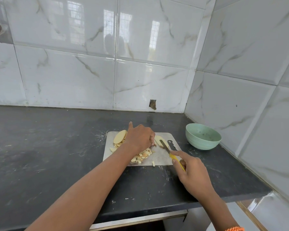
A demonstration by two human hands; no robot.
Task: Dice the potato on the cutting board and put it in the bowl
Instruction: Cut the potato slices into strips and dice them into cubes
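Head view showed the right grip [193,170] curled round the yellow handle of a knife [171,153], forefinger laid along the top of the handle, with the dark blade reaching up and to the left onto the cutting board [158,158]. The blade tip lay against a pale potato slice [158,138] near the board's far edge. The left grip [139,138] rested over the middle of the board, knuckles up, its fingers bent down onto that same potato slice beside the blade, while one finger stuck out straight toward the wall beyond the board. Under and in front of the left grip, on the near half of the board, lay a heap of diced potato [141,155], with one loose piece [153,163] at the board's near edge. At the board's far left corner a few whole oval slices [119,136] leaned together in a stack, touching the left grip. The board itself was a flat metal sheet with a cut-out handle slot on its right side, lying on the dark surface [48,155]. A pale green bowl [203,136] stood on the surface just right of the board, apart from it; no diced potato could be seen inside it. Marbled white wall tiles [140,47] rose behind the board and to its right.
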